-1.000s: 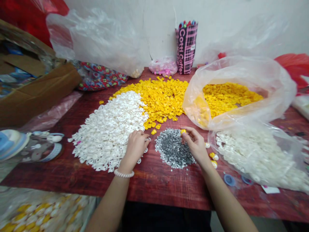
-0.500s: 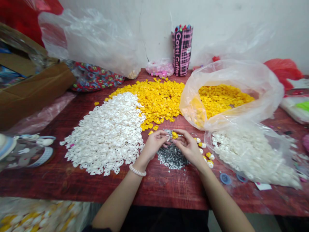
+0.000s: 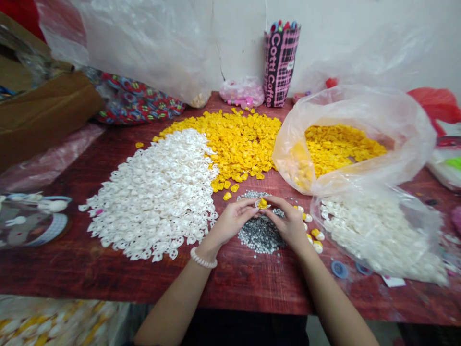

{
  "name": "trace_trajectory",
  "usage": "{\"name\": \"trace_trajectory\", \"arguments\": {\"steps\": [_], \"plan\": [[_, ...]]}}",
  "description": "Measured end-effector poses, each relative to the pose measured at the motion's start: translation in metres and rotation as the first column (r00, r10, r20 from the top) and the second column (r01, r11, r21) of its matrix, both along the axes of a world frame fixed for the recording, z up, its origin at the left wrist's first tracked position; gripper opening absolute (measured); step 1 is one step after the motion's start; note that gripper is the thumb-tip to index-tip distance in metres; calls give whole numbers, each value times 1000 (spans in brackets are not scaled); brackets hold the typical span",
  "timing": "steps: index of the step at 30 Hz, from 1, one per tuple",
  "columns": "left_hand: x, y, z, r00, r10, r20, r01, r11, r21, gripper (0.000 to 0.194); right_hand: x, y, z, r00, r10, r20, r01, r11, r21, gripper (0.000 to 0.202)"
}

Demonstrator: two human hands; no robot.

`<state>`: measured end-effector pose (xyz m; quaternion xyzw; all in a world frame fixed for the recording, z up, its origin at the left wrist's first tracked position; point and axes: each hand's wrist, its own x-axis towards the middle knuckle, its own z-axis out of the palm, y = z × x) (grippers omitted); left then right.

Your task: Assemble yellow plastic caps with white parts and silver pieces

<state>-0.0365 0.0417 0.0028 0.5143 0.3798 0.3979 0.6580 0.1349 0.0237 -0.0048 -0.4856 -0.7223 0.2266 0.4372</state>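
Over a pile of small grey discs, my left hand pinches a small white piece between thumb and fingers. My right hand holds a small yellow piece at its fingertips, against the white one. The two pieces touch or overlap between my hands. A heap of white pieces lies to the left, and a heap of yellow pieces lies behind. Several joined yellow-and-white pieces rest just right of my right hand.
An open plastic bag with yellow pieces stands back right; a clear bag of white pieces lies before it. A cardboard box and a tape roll are left. A plaid bag stands by the wall.
The white piece in my left hand and the yellow piece in my right hand have come together. The camera view has shifted slightly.
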Motion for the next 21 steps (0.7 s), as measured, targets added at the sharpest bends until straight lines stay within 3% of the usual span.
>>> {"name": "trace_trajectory", "arguments": {"steps": [5,12,21], "plan": [[1,-1,-3,996,54,-65,-50,997,62,27,5,-2,3,999,8,-32,-9,999,-31,28],[-1,-5,0,963,193,-189,-130,944,302,17,4,-6,8,996,43,-75,-45,998,-33,27],[1,-6,2,995,31,-96,-26,998,55,20,3,-4,9,996,66,-54,-61,994,94,25]]}}
